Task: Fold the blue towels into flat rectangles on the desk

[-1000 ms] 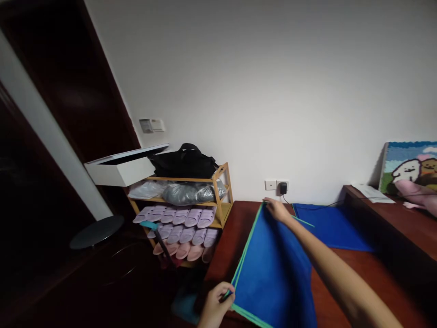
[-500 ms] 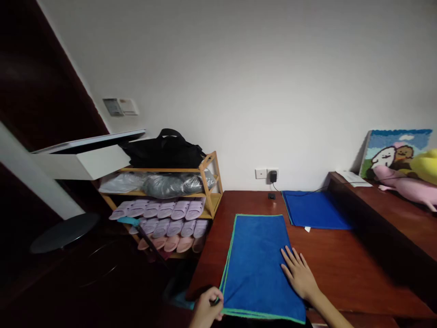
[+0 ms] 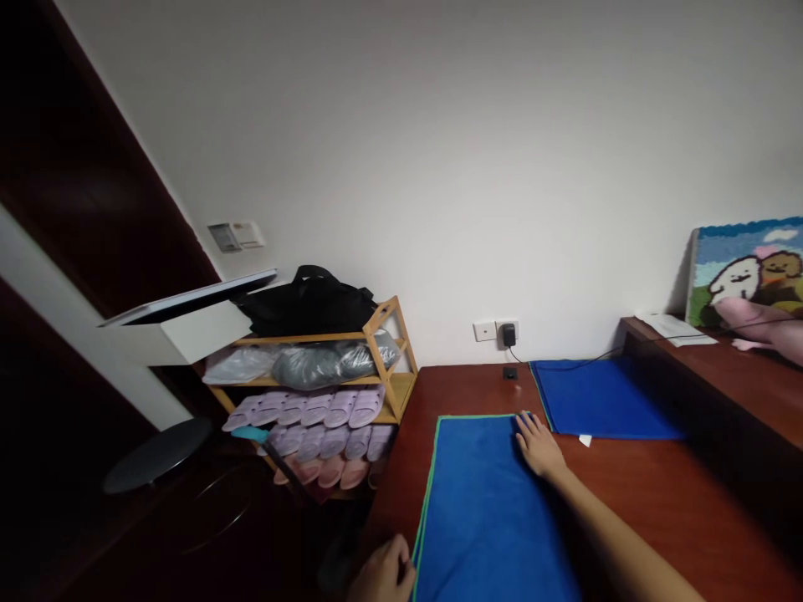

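A blue towel (image 3: 486,510) with bright green edging lies folded on the brown table, its near end running out of the picture. My right hand (image 3: 540,447) rests flat on the towel's far right corner, fingers stretched forward. At the left edge, low in the view, my left hand (image 3: 384,573) is closed in a pinch on the towel's border; its fingertips are partly hidden. Behind and to the right lies a second folded blue towel (image 3: 606,397) with a small white tag (image 3: 585,441) at its front edge.
A black adapter (image 3: 508,334) sits in the wall socket, its cable crossing the second towel. A wooden rack (image 3: 390,376) with slippers and a black bag (image 3: 307,305) stands left. On the raised right surface (image 3: 708,359) are a picture (image 3: 746,272) and a pink plush toy (image 3: 756,322).
My right hand has slid forward along the towel's right edge to its far corner. My left hand stays by the near left edge. The view has tilted up and turned slightly left.
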Demonstrator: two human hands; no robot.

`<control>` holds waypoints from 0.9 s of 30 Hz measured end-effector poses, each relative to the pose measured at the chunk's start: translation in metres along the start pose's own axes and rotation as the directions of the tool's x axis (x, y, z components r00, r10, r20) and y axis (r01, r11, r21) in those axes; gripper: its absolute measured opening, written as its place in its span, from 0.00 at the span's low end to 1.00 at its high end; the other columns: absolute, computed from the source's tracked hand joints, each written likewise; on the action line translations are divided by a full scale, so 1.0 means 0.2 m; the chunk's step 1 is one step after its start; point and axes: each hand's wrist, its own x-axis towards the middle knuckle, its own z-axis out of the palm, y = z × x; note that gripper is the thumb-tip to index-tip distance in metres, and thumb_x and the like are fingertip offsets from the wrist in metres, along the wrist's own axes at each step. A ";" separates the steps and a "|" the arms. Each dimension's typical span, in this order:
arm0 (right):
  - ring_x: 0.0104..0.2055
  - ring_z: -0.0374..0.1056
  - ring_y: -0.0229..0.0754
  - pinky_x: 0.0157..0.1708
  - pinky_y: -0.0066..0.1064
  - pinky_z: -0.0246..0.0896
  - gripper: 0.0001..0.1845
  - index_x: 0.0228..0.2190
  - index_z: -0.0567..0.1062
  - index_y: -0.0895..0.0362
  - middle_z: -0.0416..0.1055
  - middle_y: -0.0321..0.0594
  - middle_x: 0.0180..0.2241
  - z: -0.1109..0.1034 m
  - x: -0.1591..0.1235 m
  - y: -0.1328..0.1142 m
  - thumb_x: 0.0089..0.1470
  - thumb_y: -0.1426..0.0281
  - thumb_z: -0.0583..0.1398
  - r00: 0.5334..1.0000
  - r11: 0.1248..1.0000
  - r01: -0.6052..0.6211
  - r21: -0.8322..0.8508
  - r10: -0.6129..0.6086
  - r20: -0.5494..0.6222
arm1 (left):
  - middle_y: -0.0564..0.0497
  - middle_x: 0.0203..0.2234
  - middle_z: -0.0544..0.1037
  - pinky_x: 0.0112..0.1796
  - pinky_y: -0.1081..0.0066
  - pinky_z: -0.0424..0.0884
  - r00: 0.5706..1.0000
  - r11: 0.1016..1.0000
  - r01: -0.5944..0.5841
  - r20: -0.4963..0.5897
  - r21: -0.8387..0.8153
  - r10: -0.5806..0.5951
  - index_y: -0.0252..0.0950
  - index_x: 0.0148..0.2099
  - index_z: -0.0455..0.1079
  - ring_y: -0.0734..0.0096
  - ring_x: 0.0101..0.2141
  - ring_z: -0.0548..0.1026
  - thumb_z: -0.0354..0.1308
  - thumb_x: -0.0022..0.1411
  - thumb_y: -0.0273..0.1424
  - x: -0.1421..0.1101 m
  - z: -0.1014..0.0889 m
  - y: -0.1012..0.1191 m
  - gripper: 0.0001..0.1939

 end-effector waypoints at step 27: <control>0.76 0.31 0.47 0.72 0.43 0.23 0.39 0.71 0.45 0.63 0.37 0.43 0.74 0.16 0.15 0.03 0.67 0.56 0.38 0.996 0.978 -0.087 -0.190 0.085 -0.022 | 0.52 0.73 0.54 0.68 0.50 0.46 0.956 0.937 -0.294 0.035 0.190 0.292 0.53 0.73 0.52 0.57 0.71 0.50 0.35 0.72 0.57 1.36 0.49 0.32 0.34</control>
